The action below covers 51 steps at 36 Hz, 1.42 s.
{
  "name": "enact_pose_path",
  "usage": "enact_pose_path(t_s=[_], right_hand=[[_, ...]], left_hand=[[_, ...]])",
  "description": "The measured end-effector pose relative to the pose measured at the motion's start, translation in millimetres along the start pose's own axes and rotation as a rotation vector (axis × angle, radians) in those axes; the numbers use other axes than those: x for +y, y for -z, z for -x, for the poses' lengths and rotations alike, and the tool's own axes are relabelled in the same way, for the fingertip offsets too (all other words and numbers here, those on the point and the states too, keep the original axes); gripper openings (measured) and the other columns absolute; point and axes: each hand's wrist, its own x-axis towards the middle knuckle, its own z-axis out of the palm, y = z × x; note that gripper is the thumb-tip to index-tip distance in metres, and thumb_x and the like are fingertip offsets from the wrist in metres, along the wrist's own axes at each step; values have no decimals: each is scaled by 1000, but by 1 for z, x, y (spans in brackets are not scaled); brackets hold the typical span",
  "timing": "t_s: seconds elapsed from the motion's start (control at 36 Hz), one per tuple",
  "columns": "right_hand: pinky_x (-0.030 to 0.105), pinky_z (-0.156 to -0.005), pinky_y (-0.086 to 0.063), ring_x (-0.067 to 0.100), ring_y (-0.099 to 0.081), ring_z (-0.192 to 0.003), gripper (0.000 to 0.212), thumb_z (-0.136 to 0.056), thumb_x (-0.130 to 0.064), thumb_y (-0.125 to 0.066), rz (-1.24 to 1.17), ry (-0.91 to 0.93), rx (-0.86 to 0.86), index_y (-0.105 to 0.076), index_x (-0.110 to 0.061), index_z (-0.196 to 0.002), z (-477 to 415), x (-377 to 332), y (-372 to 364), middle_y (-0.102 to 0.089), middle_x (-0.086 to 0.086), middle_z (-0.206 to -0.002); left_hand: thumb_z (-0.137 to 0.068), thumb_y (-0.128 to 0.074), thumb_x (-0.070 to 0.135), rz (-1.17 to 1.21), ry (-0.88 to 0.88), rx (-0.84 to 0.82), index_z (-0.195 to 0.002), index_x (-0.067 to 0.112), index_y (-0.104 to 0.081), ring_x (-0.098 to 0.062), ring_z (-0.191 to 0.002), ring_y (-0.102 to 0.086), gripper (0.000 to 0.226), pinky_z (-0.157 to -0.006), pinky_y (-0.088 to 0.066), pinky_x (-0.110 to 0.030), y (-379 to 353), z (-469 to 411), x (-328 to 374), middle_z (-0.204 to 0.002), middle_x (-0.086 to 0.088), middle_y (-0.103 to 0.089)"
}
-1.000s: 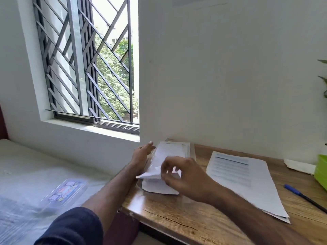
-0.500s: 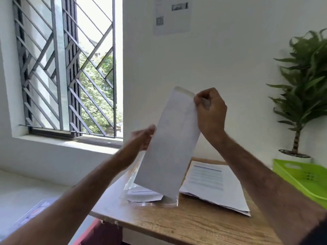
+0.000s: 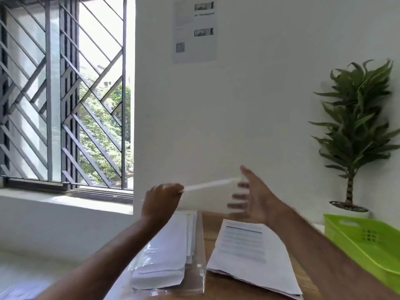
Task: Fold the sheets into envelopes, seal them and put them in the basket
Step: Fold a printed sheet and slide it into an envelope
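Envelope [image 3: 207,184] pinched at one end by left hand [image 3: 161,200], raised edge-on over worktop [image 3: 213,224], presumably for opening. Right hand [image 3: 257,202] at free end, grip apart, blurred; contact unclear. Sheets [image 3: 244,245] flat below; basket [image 3: 363,241] further right.

White envelope [image 3: 207,184] edge-on midair, printed sheets [image 3: 244,252] flat, green basket [image 3: 368,241] beside

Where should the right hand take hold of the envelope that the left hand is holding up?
Probably the envelope at its free right end, coming in from the right. The left hand pinches its left end, and it lies nearly flat, edge-on, so the open right hand beside that end could pinch it thumb over, fingers under.
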Motion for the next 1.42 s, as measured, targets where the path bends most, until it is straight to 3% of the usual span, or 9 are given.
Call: enact_pose_path(t_s=[0.14, 0.39, 0.53, 0.67, 0.78, 0.92, 1.06, 1.19, 1.42], right_hand=[[45, -72, -62, 39, -73, -89, 51, -96, -40, -61, 38, -209, -147, -55, -2, -129, -30, 73, 22, -69, 23, -104], [30, -46, -57, 35, -73, -78, 30, -94, 11, -53, 167, -201, 80, -58, 6, -122, -65, 119, 31, -68, 25, -109], [35, -54, -60, 35, -74, -74, 26, -95, 11, -50, 22, -218, 18, -58, 9, -119, -63, 117, 28, -66, 25, -110], [41, -65, -63, 38, -69, -100, 24, -92, 12, -52, 3, -174, -1, -62, 5, -112, -62, 122, 32, -63, 23, -115], [33, -58, -61, 33, -72, -86, 15, -89, 3, -69, 81, -142, -34, -63, 4, -102, -58, 123, 37, -68, 22, -100], [27, -52, -49, 19, -64, -56, 28, -93, -31, -69, 609, 57, 210, -66, -4, -91, -61, 104, 65, -71, 12, -77], [28, -81, -45, 22, -61, -105, 25, -95, -22, -61, 1074, 337, 512, -63, -11, -117, -72, 99, 119, -65, 5, -113], [35, -103, -40, 23, -52, -121, 34, -97, -29, -60, 1256, 366, 486, -59, -16, -127, -76, 132, 150, -59, 5, -129], [37, -83, -47, 23, -60, -98, 24, -99, -37, -47, 1391, 343, 601, -63, -23, -90, -79, 123, 163, -67, -3, -96]], left_hand=[[-79, -54, 33, -118, -156, -376, -76, 22, -73, -22, -71, -72, 22, -60, -53, -30, -45, 56, -13, -75, 2, -74], [-64, -27, 102, 157, 7, -803, -105, 31, -77, -6, -94, -65, 95, -89, -53, -34, -49, 42, -8, -109, 13, -74], [-80, -26, 89, 182, 131, -749, -110, 31, -71, -17, -102, -64, 80, -91, -53, -40, -80, 4, 17, -119, 5, -71], [-96, -37, 66, 259, 252, -791, -116, 20, -71, -26, -104, -63, 61, -94, -51, -43, -126, -9, 61, -117, -5, -70], [-92, -46, 52, 299, 308, -762, -88, 17, -75, -24, -90, -65, 45, -77, -50, -31, -158, 4, 85, -92, -4, -73], [-96, -52, 47, 269, 333, -706, -58, 19, -51, -27, -81, -64, 47, -60, -33, -30, -170, 23, 91, -74, -3, -62], [-97, -52, 47, 277, 263, -691, -63, 16, -48, -13, -61, -52, 46, -52, -31, -29, -164, 25, 81, -62, 5, -53], [-96, -53, 41, 261, 250, -724, -67, 21, -56, -17, -68, -57, 35, -55, -33, -28, -164, 29, 80, -68, 7, -56], [-96, -53, 42, 244, 231, -751, -88, 18, -69, -18, -76, -57, 30, -65, -38, -29, -165, 29, 84, -87, 2, -65]])
